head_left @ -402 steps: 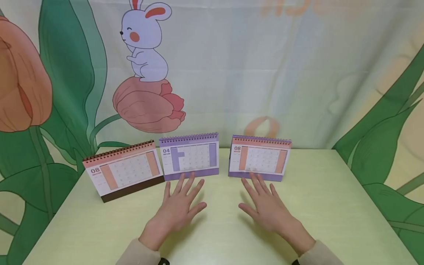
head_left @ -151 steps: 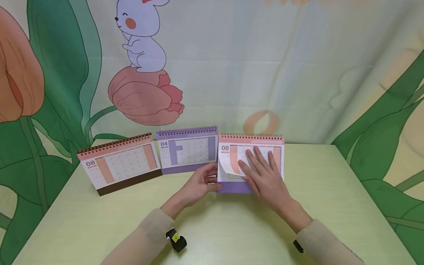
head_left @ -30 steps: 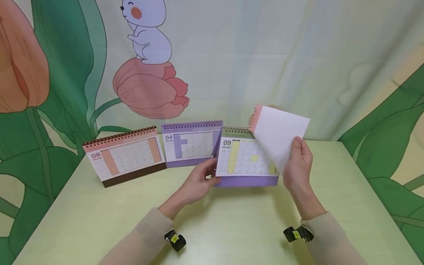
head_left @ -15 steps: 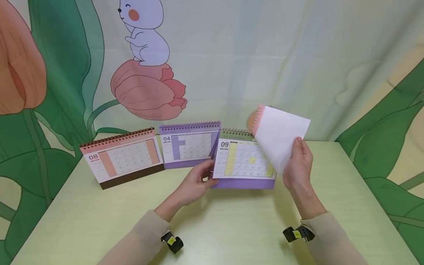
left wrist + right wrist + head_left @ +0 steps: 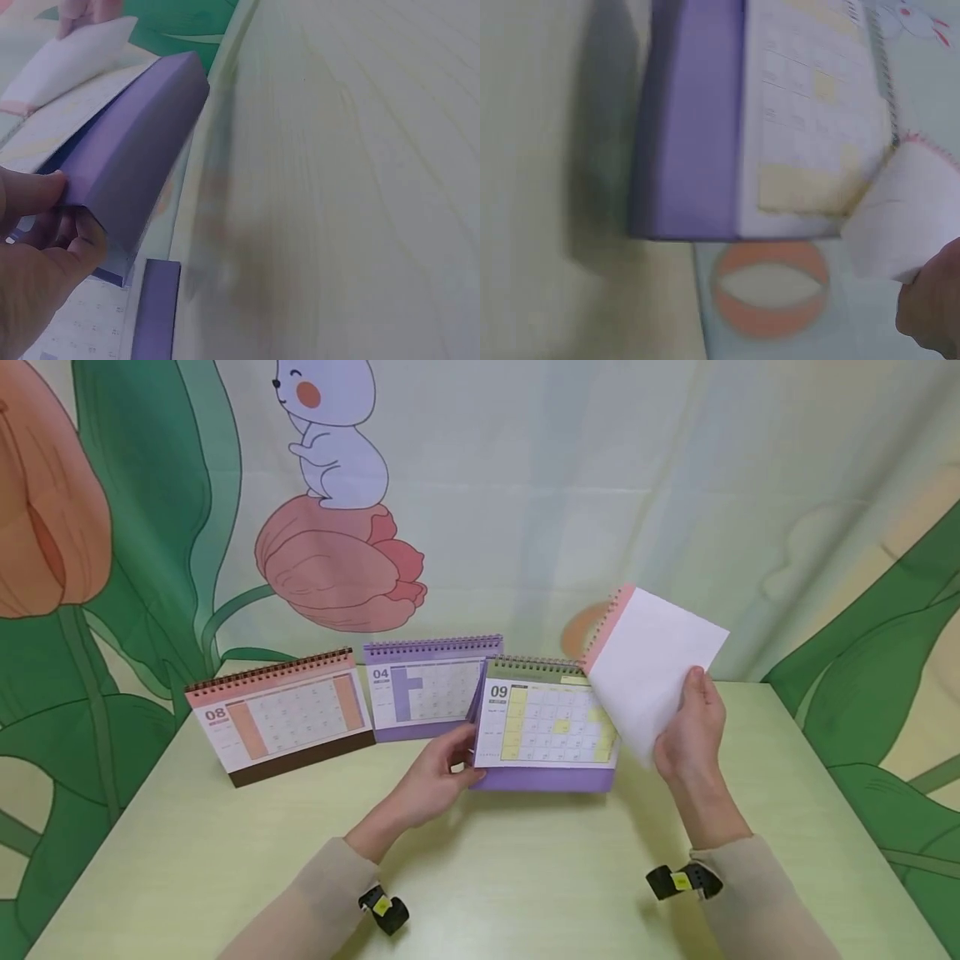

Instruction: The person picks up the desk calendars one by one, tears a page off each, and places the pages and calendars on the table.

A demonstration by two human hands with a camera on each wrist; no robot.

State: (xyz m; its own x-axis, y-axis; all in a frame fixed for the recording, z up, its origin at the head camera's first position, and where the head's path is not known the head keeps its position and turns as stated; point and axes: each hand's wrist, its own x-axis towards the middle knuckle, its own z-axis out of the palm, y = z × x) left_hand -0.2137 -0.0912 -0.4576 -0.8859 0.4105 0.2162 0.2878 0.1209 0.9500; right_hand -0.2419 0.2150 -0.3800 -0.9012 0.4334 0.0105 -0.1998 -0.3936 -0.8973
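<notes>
In the head view my left hand (image 5: 433,781) grips the lower left edge of a desk calendar (image 5: 562,718) with a purple base. Its top sheet is green and yellow and reads 09. The calendar hangs a little above the table; its purple underside (image 5: 142,150) shows in the left wrist view. My right hand (image 5: 692,731) pinches a loose-hanging calendar page (image 5: 652,652), white back outward, with a pink strip and ragged holes along one edge. That page slants over the calendar's right side. Whether a corner still joins the coil, I cannot tell.
Left of the held calendar stand a purple desk calendar (image 5: 435,689) showing 04 and a pink one (image 5: 281,718) with a dark base showing 08. They stand on a pale green table (image 5: 480,877). A printed curtain (image 5: 525,510) hangs behind it.
Earlier the pink 08 page lay on the calendar; it has been pulled off most of the coil, baring the 09 sheet. Over the last second the page moved right and the calendar slightly left.
</notes>
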